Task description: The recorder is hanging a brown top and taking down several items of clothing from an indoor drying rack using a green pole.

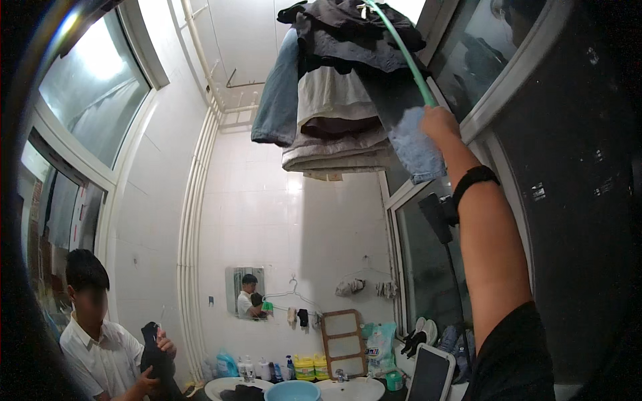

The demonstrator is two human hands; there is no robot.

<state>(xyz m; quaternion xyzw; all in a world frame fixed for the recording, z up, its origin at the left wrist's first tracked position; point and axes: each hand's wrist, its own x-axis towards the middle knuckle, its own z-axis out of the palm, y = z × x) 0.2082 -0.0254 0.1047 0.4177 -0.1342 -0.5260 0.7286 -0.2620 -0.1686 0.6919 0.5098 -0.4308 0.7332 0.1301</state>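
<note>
My right hand (pixel 440 123), raised at the upper right, is closed around the lower end of a green pole (pixel 406 55). The pole runs up past the hanging laundry, and its top end leaves the picture. Beside it hang a dark grey garment (pixel 346 42), a blue denim garment (pixel 275 95), pale garments (pixel 336 97) and a light-blue denim piece (pixel 416 145) close to my fingers. Whether the pole touches any of the clothes I cannot tell. My left hand is out of view.
A person in a white shirt (pixel 100 356) at lower left holds a dark garment (pixel 158 356). Below are two sinks (pixel 368 388), a blue basin (pixel 292 391), detergent bottles (pixel 304 367) and a wooden frame (pixel 345 346). A window (pixel 426 250) lines the right, near shoes (pixel 421 336).
</note>
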